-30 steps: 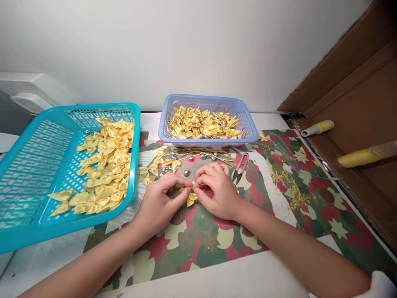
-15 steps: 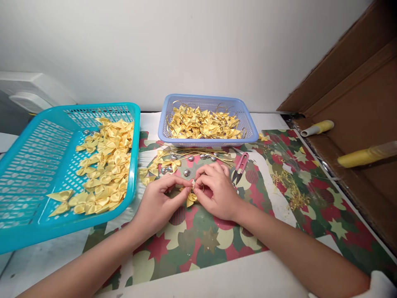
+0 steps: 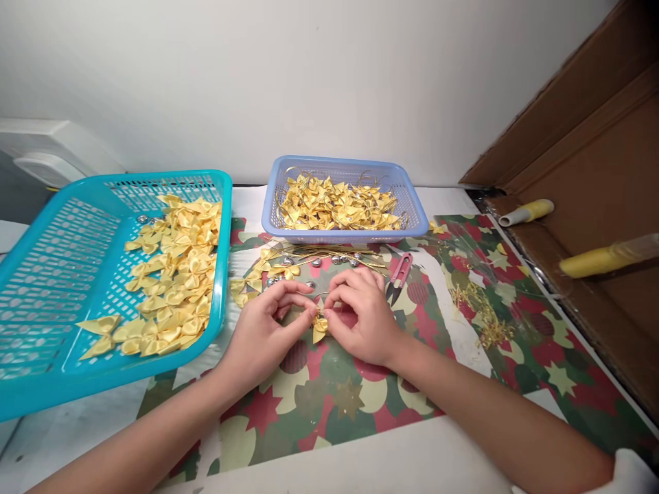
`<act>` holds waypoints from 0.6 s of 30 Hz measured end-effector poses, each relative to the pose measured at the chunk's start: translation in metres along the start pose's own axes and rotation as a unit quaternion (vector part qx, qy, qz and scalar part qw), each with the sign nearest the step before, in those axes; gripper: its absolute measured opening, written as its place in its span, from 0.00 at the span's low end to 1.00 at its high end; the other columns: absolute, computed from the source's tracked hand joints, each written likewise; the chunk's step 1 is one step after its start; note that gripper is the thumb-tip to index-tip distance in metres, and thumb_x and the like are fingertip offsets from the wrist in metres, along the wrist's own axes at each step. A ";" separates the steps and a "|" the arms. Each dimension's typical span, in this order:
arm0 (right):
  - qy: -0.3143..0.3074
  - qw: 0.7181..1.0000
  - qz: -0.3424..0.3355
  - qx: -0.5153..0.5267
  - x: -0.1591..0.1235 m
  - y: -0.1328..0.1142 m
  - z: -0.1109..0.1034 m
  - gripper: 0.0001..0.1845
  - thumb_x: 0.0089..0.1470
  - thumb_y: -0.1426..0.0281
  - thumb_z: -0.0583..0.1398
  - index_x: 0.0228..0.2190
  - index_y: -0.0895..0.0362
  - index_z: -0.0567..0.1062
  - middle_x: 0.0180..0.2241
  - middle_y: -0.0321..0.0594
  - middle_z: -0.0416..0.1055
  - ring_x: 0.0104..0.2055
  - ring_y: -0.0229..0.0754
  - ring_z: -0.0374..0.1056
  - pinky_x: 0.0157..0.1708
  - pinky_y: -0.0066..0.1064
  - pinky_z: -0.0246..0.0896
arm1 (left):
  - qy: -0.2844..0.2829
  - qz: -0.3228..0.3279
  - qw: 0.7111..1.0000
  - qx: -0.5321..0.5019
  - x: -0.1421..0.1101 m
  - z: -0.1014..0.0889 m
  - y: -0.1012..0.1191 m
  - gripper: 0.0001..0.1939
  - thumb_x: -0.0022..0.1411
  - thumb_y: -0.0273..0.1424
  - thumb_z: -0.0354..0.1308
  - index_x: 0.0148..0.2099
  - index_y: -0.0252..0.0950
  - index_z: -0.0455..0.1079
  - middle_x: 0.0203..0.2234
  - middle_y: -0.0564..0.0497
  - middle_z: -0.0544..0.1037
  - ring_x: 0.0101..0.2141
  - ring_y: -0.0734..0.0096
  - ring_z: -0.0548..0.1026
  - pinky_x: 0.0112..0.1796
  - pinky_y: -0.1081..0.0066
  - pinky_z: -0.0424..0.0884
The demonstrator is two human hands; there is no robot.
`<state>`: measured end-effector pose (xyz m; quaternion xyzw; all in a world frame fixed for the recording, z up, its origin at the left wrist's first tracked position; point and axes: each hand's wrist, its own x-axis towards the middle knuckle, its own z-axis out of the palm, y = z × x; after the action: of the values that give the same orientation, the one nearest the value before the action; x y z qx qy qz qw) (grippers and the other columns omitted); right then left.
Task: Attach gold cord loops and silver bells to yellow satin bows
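Note:
My left hand (image 3: 272,326) and my right hand (image 3: 365,319) meet over the patterned sheet, thumbs and forefingers pinched close together. A thin gold cord (image 3: 320,294) runs between the fingertips, its ends partly hidden by the fingers. Just below it a small yellow ribbon bow (image 3: 319,332) shows between the two thumbs. Behind the hands lie loose silver bells (image 3: 288,261), several more yellow bows (image 3: 247,283) and a bundle of straight gold cords (image 3: 355,251). Pink-handled thread snips (image 3: 399,274) rest beyond my right hand.
A turquoise basket (image 3: 226,261) of yellow bows stands at the left. By the wall is a blue basket (image 3: 344,237) filled with bows on gold cords. Gold cord clippings (image 3: 487,319) lie at the right, near a cardboard panel (image 3: 592,185) with two yellow-and-white tubes (image 3: 530,212).
My fingertips have drawn slightly apart, and a curve of gold cord now shows above the bow. The left fingers have lifted and spread a little. The baskets are unchanged.

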<state>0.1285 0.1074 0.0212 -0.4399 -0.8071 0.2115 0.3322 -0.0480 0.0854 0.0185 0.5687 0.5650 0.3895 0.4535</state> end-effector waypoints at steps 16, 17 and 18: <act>0.039 0.997 -0.038 -0.058 -0.002 0.001 0.004 0.07 0.53 0.69 0.62 0.24 0.54 0.75 0.34 0.36 0.74 0.41 0.42 0.63 0.45 0.39 0.45 | 0.014 -0.002 1.000 -0.014 -0.001 0.001 0.001 0.07 0.57 0.30 0.60 0.39 0.37 0.67 0.33 0.52 0.76 0.34 0.69 0.78 0.36 0.69 0.70; 0.037 0.997 -0.035 -0.059 -0.002 0.001 0.004 0.08 0.53 0.69 0.62 0.23 0.54 0.75 0.35 0.36 0.74 0.42 0.42 0.63 0.45 0.39 0.45 | 0.014 0.000 1.000 -0.014 0.000 0.001 0.001 0.07 0.57 0.30 0.60 0.38 0.37 0.67 0.32 0.52 0.76 0.34 0.69 0.78 0.36 0.69 0.70; 0.036 0.997 -0.033 -0.060 -0.002 0.001 0.005 0.08 0.53 0.69 0.63 0.23 0.54 0.75 0.35 0.36 0.74 0.42 0.43 0.63 0.45 0.39 0.45 | 0.015 0.001 1.000 -0.014 0.000 0.001 0.002 0.07 0.57 0.29 0.60 0.38 0.37 0.67 0.32 0.52 0.76 0.34 0.69 0.78 0.36 0.70 0.70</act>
<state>0.1267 0.1058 0.0163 -0.4398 -0.8197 0.1359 0.3408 -0.0463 0.0853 0.0196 0.5570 0.5659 0.4059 0.4525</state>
